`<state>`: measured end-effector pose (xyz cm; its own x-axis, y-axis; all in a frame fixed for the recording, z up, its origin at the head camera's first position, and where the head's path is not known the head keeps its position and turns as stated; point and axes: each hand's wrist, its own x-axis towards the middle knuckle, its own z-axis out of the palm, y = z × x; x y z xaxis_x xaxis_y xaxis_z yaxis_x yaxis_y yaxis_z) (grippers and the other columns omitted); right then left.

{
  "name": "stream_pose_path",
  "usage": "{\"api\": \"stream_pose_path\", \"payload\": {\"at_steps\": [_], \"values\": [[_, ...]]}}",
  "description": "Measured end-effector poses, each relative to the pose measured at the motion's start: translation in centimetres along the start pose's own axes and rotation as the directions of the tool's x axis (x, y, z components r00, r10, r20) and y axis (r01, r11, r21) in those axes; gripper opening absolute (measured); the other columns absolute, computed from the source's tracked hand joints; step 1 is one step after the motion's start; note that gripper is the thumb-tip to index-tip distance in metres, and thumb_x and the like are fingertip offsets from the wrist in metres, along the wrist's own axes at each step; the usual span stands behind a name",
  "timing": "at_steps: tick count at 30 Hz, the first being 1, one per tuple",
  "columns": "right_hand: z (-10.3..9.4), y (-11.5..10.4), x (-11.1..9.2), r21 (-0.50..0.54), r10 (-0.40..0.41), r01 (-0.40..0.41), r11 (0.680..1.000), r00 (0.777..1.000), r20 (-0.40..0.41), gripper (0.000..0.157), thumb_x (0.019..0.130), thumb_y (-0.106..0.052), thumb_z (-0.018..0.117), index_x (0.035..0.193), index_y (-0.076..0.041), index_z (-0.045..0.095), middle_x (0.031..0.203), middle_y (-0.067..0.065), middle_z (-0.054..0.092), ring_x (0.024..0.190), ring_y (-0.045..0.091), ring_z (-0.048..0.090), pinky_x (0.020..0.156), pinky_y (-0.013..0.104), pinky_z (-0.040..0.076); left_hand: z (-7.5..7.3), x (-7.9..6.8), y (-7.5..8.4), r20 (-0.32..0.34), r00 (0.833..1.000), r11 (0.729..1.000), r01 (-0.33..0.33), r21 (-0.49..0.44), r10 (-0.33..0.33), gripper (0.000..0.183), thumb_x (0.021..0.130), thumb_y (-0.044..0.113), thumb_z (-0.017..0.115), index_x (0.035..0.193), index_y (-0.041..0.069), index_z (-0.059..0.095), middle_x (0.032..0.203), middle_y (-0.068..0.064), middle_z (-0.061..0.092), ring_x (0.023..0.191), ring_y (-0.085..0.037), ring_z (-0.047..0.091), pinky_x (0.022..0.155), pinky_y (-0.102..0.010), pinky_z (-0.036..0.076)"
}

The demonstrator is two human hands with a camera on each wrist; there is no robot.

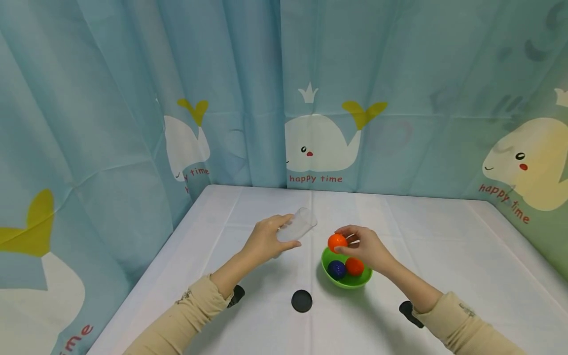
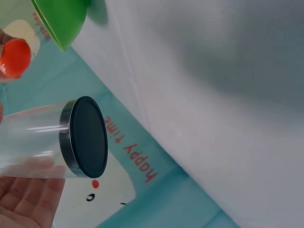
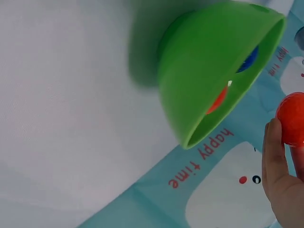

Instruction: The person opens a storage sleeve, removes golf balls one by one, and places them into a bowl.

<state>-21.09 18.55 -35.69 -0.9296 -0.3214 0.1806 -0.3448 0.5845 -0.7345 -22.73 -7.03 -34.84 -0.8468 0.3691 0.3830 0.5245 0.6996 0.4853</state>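
My left hand (image 1: 266, 238) grips a clear plastic jar (image 1: 298, 224), tilted with its open mouth toward the upper right. In the left wrist view a black cap (image 2: 89, 137) covers the jar's bottom end. My right hand (image 1: 366, 248) pinches an orange-red ball (image 1: 337, 242) between thumb and fingers, above the far rim of a green bowl (image 1: 348, 285). Inside the bowl lie a dark blue ball (image 1: 336, 269) and another orange-red ball (image 1: 355, 266). The held ball is apart from the jar's mouth.
A round black lid (image 1: 301, 301) lies flat on the white-covered table (image 1: 248, 320), left of and nearer than the bowl. Black straps (image 1: 411, 314) show at both wrists. A blue curtain (image 1: 248, 74) with whale prints hangs behind the table's back edge and along its sides.
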Motion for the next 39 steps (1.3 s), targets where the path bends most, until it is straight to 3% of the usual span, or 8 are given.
{"api": "stream_pose_path", "payload": {"at_steps": [6, 14, 28, 39], "values": [[0.1, 0.4, -0.2, -0.126, -0.052, 0.051, 0.991, 0.999, -0.005, 0.033, 0.079, -0.006, 0.073, 0.107, 0.007, 0.062, 0.099, 0.015, 0.066, 0.085, 0.021, 0.06, 0.077, 0.034, 0.056, 0.0, 0.0, -0.2, -0.016, 1.0, 0.999, 0.006, -0.044, -0.007, 0.064, 0.069, 0.029, 0.083, 0.124, 0.004, 0.06, 0.116, -0.012, 0.067, 0.096, -0.025, 0.065, 0.08, -0.037, 0.054], [0.3, 1.2, 0.2, -0.278, -0.033, 0.046, 0.96, 0.998, 0.051, 0.032, 0.077, -0.007, 0.075, 0.104, 0.004, 0.064, 0.093, 0.008, 0.065, 0.081, 0.016, 0.057, 0.075, 0.035, 0.055, 0.3, 0.0, -0.6, -0.041, 0.999, 0.992, 0.012, -0.125, -0.017, 0.064, 0.065, 0.022, 0.086, 0.122, 0.003, 0.062, 0.113, -0.01, 0.068, 0.098, -0.025, 0.065, 0.082, -0.037, 0.054], [1.1, 2.1, 0.6, -0.361, 0.016, 0.027, 0.932, 0.993, 0.115, 0.026, 0.077, -0.005, 0.074, 0.1, 0.003, 0.064, 0.09, 0.007, 0.066, 0.082, 0.018, 0.059, 0.075, 0.037, 0.055, 0.6, -0.1, -1.1, -0.057, 0.991, 0.962, 0.099, -0.255, -0.118, 0.054, 0.07, 0.015, 0.083, 0.116, 0.007, 0.057, 0.112, -0.011, 0.064, 0.104, -0.029, 0.062, 0.087, -0.041, 0.052], [1.9, 1.9, 0.9, -0.382, 0.09, -0.06, 0.922, 0.994, 0.063, 0.027, 0.075, -0.009, 0.077, 0.095, 0.002, 0.062, 0.087, 0.01, 0.067, 0.08, 0.021, 0.061, 0.072, 0.039, 0.055, 0.9, -0.4, -1.8, -0.004, 0.982, 0.938, 0.177, -0.297, -0.187, 0.057, 0.07, 0.018, 0.084, 0.117, 0.009, 0.053, 0.112, -0.012, 0.063, 0.101, -0.03, 0.063, 0.084, -0.042, 0.053]]}}
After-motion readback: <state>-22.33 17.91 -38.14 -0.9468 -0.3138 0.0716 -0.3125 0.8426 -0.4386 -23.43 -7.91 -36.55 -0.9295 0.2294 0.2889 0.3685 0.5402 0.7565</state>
